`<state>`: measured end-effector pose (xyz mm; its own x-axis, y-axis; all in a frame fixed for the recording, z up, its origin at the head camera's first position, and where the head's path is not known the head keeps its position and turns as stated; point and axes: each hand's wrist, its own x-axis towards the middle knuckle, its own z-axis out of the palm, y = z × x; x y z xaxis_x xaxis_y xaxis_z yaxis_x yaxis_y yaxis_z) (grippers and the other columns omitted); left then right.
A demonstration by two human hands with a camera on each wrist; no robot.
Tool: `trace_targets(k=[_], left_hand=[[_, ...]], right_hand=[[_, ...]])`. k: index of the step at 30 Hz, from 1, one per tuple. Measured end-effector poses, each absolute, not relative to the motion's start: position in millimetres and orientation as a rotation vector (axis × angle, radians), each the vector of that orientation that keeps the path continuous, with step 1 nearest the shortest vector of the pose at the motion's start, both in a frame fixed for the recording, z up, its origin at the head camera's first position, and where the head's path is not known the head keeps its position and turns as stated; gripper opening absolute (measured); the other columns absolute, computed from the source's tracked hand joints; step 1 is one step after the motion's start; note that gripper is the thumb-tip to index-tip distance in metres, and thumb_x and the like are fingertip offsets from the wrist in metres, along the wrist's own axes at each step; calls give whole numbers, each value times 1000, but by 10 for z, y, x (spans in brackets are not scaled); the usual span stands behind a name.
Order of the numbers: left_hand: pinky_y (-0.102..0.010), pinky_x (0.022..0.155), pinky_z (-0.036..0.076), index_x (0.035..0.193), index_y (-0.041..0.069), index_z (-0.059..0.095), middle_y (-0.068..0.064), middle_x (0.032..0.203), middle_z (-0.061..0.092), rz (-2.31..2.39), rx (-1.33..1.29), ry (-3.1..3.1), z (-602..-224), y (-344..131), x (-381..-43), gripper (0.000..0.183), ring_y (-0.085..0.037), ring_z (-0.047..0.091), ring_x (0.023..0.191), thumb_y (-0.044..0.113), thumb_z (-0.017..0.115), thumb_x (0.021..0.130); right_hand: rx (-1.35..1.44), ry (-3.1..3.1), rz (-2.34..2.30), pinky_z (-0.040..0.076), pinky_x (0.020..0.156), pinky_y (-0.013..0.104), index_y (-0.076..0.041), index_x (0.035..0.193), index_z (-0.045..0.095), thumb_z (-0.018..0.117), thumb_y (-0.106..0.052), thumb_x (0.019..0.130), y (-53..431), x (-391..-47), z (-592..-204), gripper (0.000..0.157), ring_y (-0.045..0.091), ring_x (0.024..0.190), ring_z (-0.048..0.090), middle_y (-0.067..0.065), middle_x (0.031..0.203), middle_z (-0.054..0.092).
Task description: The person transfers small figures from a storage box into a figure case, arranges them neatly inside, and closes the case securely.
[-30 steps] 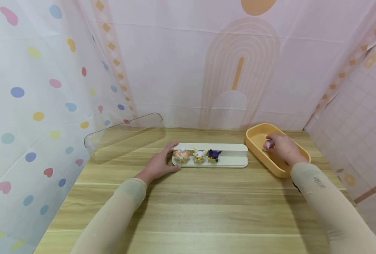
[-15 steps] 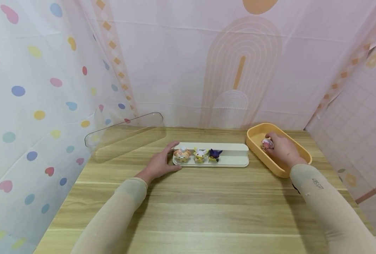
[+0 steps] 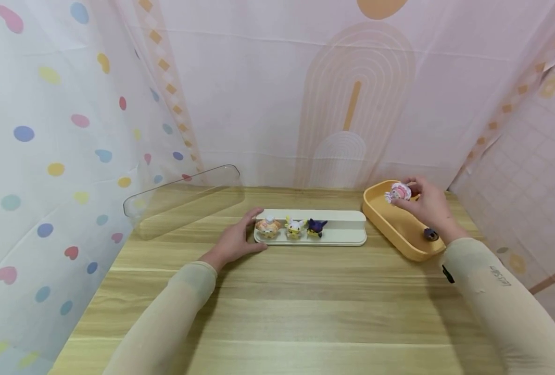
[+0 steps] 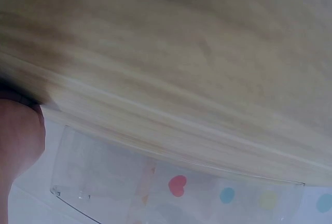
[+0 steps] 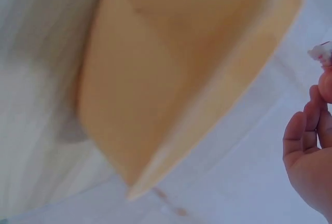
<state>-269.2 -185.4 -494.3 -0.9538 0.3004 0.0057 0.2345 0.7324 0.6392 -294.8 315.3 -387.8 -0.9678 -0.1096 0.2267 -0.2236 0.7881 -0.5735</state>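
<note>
In the head view my right hand (image 3: 431, 207) pinches a small pink-and-white figurine (image 3: 401, 191) above the yellow tray (image 3: 376, 219). The right wrist view shows this hand at the right edge, with only part of the figurine (image 5: 322, 54) visible. My left hand (image 3: 234, 241) holds the left end of a cream stepped display stand (image 3: 343, 237), thumb at the near edge and fingers at the back corner. On the stand's left part sit an orange figurine with a white top (image 3: 268, 228), a white-and-yellow one (image 3: 294, 228) and a dark purple one (image 3: 316, 227).
A dark figurine (image 3: 430, 234) lies in the near end of the yellow tray. At the back left a clear plastic cover (image 3: 188, 200) stands on the wooden table (image 3: 277, 307). Patterned curtains (image 3: 259, 104) close off the back and sides.
My right hand has lifted the pink-and-white figurine up from inside the yellow tray, uncovering the dark figurine there. The left hand and the stand have stayed in place.
</note>
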Motion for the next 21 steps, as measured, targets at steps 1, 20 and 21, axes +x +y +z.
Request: trace_targets(k=[1,20,21], left_hand=[[-66,120,41,168,37,24,-20,160,55,1023,431,2832,-4941,-1855,-2694,104,-49,52,146,39,90,88],[-67,119,41,169,37,24,-19,161,55,1005,434,2838,-4938,-1854,-2703,104,-50,53,145,42,89,88],[-67,120,41,169,37,24,-19,161,55,1005,431,2838,-4940,-1853,-2705,104,-50,53,145,42,89,88]], right_hand=[[278,-2800,953,51,78,30,-2,136,58,83,-30,95,3115,-2933,-3844,56,40,107,68,32,127,72],[884,-2725,679,55,85,49,-7,121,68,90,-15,85,2251,-2825,-4073,42,34,101,69,14,108,78],[896,-2731,661,55,85,50,-8,120,68,90,-15,85,2223,-2817,-4089,42,34,102,69,14,108,78]])
